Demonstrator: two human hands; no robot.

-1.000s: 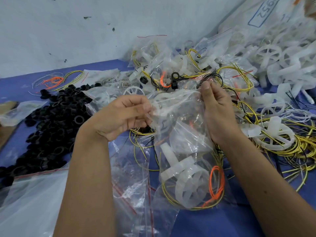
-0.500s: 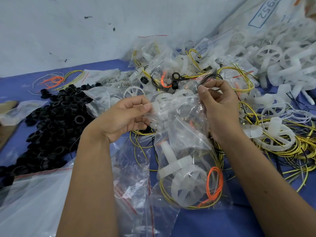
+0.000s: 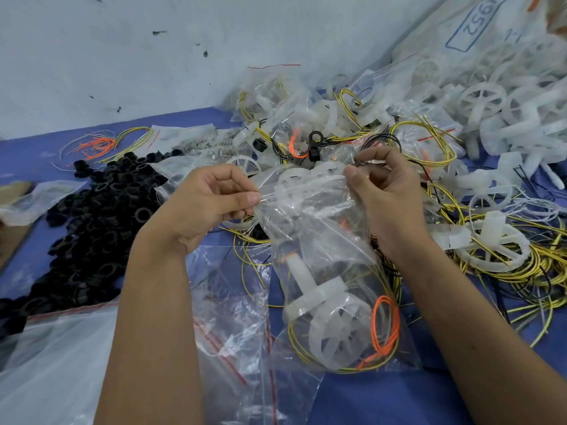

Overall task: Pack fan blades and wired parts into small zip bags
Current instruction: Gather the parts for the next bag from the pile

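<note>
A clear zip bag (image 3: 322, 240) hangs between both hands above the blue table. Inside it lie a white fan blade (image 3: 334, 326), an orange wire loop (image 3: 387, 326) and yellow wires. My left hand (image 3: 211, 200) pinches the bag's top edge at its left end. My right hand (image 3: 386, 191) pinches the same top edge at its right end. The strip between the two hands is stretched and crumpled.
A heap of black rings (image 3: 92, 216) lies at the left. Packed bags (image 3: 306, 127) and loose white fan blades (image 3: 491, 246) with yellow wires crowd the back and right. Empty zip bags (image 3: 230, 317) lie under my left forearm. A large white sack (image 3: 478, 29) stands at the back right.
Both hands have shifted along the bag's top edge and moved slightly apart. The bag has swung a little toward the left, its contents hanging lower.
</note>
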